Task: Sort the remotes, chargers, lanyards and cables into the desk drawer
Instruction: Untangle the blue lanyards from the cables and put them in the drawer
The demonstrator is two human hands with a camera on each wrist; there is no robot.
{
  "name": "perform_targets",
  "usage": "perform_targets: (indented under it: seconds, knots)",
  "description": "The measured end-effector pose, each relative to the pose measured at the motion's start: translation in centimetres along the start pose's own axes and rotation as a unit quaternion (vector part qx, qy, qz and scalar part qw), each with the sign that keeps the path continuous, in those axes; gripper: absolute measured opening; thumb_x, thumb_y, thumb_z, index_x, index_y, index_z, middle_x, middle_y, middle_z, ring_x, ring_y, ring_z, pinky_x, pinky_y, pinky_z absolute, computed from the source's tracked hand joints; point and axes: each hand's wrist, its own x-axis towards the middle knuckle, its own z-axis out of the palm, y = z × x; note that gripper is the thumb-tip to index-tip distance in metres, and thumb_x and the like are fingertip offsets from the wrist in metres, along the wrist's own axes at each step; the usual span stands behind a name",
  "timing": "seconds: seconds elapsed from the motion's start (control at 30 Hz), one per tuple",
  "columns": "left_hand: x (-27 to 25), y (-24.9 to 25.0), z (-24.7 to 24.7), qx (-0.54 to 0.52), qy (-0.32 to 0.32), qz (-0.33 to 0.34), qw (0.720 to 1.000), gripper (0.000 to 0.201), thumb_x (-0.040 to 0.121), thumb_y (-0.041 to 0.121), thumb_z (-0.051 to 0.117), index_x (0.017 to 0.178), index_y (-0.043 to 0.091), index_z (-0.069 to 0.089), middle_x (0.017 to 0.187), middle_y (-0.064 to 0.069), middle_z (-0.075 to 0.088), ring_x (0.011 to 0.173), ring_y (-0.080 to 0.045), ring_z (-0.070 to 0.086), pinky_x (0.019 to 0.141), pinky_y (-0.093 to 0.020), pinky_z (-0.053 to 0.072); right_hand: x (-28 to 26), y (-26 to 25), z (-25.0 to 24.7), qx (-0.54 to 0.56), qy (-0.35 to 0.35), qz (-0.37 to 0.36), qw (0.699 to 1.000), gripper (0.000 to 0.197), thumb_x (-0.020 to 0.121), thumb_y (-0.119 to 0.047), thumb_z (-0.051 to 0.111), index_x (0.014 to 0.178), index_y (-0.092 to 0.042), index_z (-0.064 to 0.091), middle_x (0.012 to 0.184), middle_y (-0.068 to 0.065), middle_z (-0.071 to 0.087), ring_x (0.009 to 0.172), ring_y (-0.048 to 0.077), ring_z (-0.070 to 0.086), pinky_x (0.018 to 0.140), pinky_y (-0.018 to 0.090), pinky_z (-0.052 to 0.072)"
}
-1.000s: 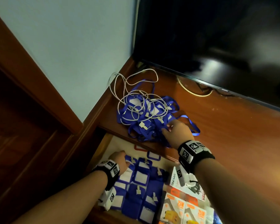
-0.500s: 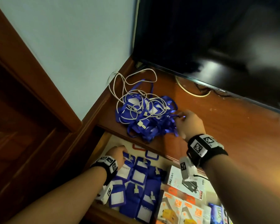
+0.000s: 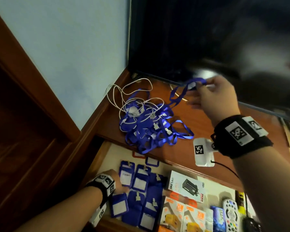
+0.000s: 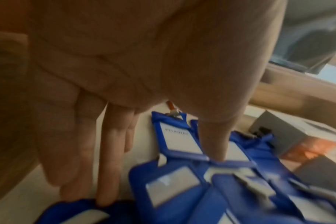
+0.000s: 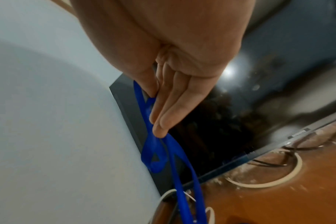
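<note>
A tangled heap of blue lanyards with a white cable looped through it lies on the wooden desk top near the wall corner. My right hand is raised above the desk and pinches one blue lanyard strap between thumb and fingers, the strap trailing down to the heap. In the open drawer below, blue badge holders lie in rows. My left hand rests on them with straight fingers.
Boxed chargers, orange boxes and a white remote fill the drawer's right part. A dark TV screen stands at the desk's back, a pale wall on the left.
My right hand has left the heap, moved right and up, and lifted one lanyard strap away from the pile. The left hand stays on the badge holders in the drawer.
</note>
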Motion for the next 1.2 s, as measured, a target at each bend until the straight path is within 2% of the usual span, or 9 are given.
perform_targets:
  seconds: [0.17,0.4,0.63,0.73,0.8,0.9,0.97,1.07,1.2]
  knots:
    - [-0.6,0.6,1.7,0.044,-0.039,0.013,0.998,0.057,0.080,0.057,0.077,0.119,0.017,0.065,0.117,-0.004,0.071,0.100,-0.025,0.067,0.086,-0.031,0.054,-1.6,-3.3,-1.1,0.036,0.014,-0.044,0.998,0.004,0.102,-0.010,0.054,0.101,-0.014,0.054,0.089,0.011,0.079,0.069,0.032,0.077,0.064,0.052,0.064]
    - [5.0,0.1,5.0,0.073,-0.013,0.027,0.997,0.107,0.048,0.066,0.086,0.138,0.018,0.052,0.130,-0.006,0.065,0.113,-0.029,0.066,0.097,-0.043,0.056,-3.1,-5.9,-2.9,0.050,0.026,-0.087,0.995,0.013,0.104,-0.013,0.053,0.114,-0.004,0.055,0.095,0.012,0.077,0.076,0.028,0.078,0.068,0.057,0.063]
    - [-3.7,2.5,-1.8,0.019,0.058,0.032,0.998,0.095,0.075,0.056,0.080,0.146,0.011,0.036,0.141,-0.007,0.060,0.127,-0.026,0.061,0.104,-0.036,0.051,-3.6,-8.3,-5.4,0.091,0.039,-0.134,0.986,0.006,0.104,-0.009,0.050,0.104,-0.012,0.055,0.093,0.015,0.077,0.079,0.032,0.077,0.071,0.054,0.063]
    - [-8.9,4.8,-6.2,0.006,0.108,0.126,0.986,0.048,0.087,0.063,0.064,0.111,0.022,0.060,0.109,0.001,0.069,0.111,-0.022,0.068,0.093,-0.033,0.053,-3.6,-9.5,-6.7,0.081,0.029,-0.166,0.982,0.013,0.103,-0.004,0.050,0.100,-0.014,0.057,0.090,0.015,0.077,0.078,0.030,0.077,0.075,0.054,0.063]
    - [-12.9,6.7,-9.3,-0.029,0.167,0.201,0.965,0.043,0.087,0.068,0.062,0.084,0.025,0.060,0.081,0.006,0.065,0.086,-0.013,0.068,0.081,-0.033,0.056,-3.8,-10.6,-7.6,0.083,0.025,-0.186,0.979,0.018,0.101,0.000,0.048,0.097,-0.013,0.059,0.088,0.017,0.077,0.078,0.031,0.077,0.076,0.054,0.063]
    - [-18.0,10.1,-14.4,-0.150,0.253,0.333,0.896,0.041,0.083,0.072,0.064,0.108,0.041,0.056,0.092,0.014,0.066,0.083,0.000,0.063,0.077,-0.026,0.056,-4.2,-12.6,-9.0,0.111,0.019,-0.225,0.968,0.013,0.101,0.005,0.048,0.103,-0.002,0.059,0.093,0.029,0.073,0.082,0.035,0.077,0.074,0.047,0.065]
    - [-19.4,12.8,-17.6,-0.196,0.297,0.406,0.842,0.075,0.073,0.079,0.068,0.135,0.046,0.042,0.123,0.017,0.059,0.109,-0.001,0.059,0.096,-0.032,0.054,-4.5,-13.9,-9.9,0.134,0.020,-0.246,0.960,0.016,0.100,0.008,0.048,0.103,-0.002,0.059,0.092,0.028,0.073,0.082,0.039,0.076,0.072,0.049,0.064]
    - [-19.6,16.8,-20.9,-0.216,0.265,0.439,0.831,0.113,0.059,0.088,0.072,0.152,0.046,0.023,0.146,0.016,0.046,0.127,-0.002,0.053,0.109,-0.035,0.047,-5.0,-15.7,-11.0,0.174,0.026,-0.274,0.945,0.016,0.100,0.008,0.048,0.103,-0.003,0.059,0.083,0.019,0.074,0.076,0.041,0.074,0.065,0.046,0.063]
    - [-20.2,20.9,-22.6,-0.210,0.254,0.482,0.812,0.031,0.091,0.053,0.070,0.114,0.034,0.059,0.095,0.018,0.066,0.084,0.006,0.062,0.086,-0.027,0.050,-5.3,-16.4,-13.2,0.194,0.045,-0.299,0.933,0.013,0.104,-0.002,0.053,0.115,0.000,0.060,0.088,0.017,0.075,0.076,0.032,0.074,0.067,0.042,0.062]
